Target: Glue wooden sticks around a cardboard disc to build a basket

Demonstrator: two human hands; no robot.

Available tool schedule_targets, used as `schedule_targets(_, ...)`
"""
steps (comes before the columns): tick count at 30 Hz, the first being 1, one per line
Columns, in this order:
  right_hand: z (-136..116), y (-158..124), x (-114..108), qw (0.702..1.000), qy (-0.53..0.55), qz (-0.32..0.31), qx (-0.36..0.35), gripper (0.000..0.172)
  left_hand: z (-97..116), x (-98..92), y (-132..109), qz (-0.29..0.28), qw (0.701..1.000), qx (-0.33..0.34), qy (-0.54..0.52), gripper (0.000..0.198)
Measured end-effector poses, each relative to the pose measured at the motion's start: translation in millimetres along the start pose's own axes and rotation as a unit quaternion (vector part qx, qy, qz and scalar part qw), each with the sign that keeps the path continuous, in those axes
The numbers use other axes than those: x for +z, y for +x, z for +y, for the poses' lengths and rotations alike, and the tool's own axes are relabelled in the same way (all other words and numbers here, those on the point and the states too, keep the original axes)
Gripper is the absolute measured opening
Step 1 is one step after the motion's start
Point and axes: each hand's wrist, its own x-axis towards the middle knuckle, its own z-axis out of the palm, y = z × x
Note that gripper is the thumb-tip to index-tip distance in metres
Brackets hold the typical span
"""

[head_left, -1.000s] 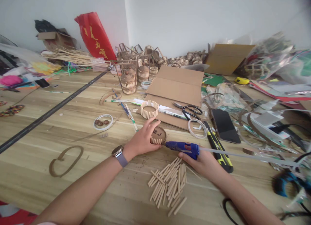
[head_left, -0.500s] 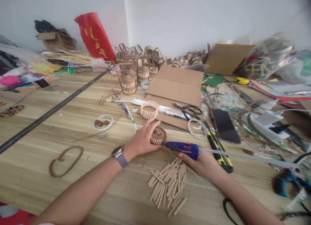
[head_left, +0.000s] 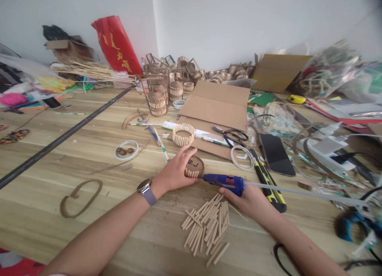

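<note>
My left hand (head_left: pixel 176 170), with a watch on its wrist, is closed around the left side of a round brown disc (head_left: pixel 195 163) that has dark lettering on top. Short wooden sticks (head_left: pixel 191 173) stand upright along the disc's near edge. In my right hand (head_left: pixel 249 198) is a blue glue gun (head_left: pixel 225 182), its nozzle at the disc's right near edge and a long glue stick (head_left: pixel 286 189) running out of its back. Just in front lies a pile of short wooden sticks (head_left: pixel 209 224). Behind the disc stands a ring of pale sticks (head_left: pixel 183 135).
Right of the disc lie a tape ring (head_left: pixel 242 157), black scissors (head_left: pixel 232 136), a yellow-black utility knife (head_left: pixel 270 184) and a phone (head_left: pixel 277 154). Flattened cardboard (head_left: pixel 216 103) and small stick buckets (head_left: pixel 157 103) stand farther back. A brown strip loop (head_left: pixel 80 198) lies at left.
</note>
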Motion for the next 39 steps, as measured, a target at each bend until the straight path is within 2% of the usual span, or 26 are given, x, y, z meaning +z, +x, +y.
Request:
schedule_targets(27, -1.2, -0.4, 0.9, 1.000, 0.003, -0.003, 0.014, 0.038, 0.1, -0.3, 0.9, -0.001, 1.000, -0.005, -0.010, 0.089)
schedule_targets(35, 0.7, 5.1, -7.7, 0.991, 0.080, 0.056, 0.090, 0.036, 0.0, -0.5, 0.0, -0.012, 1.000, 0.000, -0.004, 0.092)
schedule_targets(39, 7.8, 6.8, -11.6, 0.971, 0.176, 0.013, 0.161, 0.044, 0.5, -0.8, -0.9, -0.014, 1.000, 0.015, -0.006, 0.091)
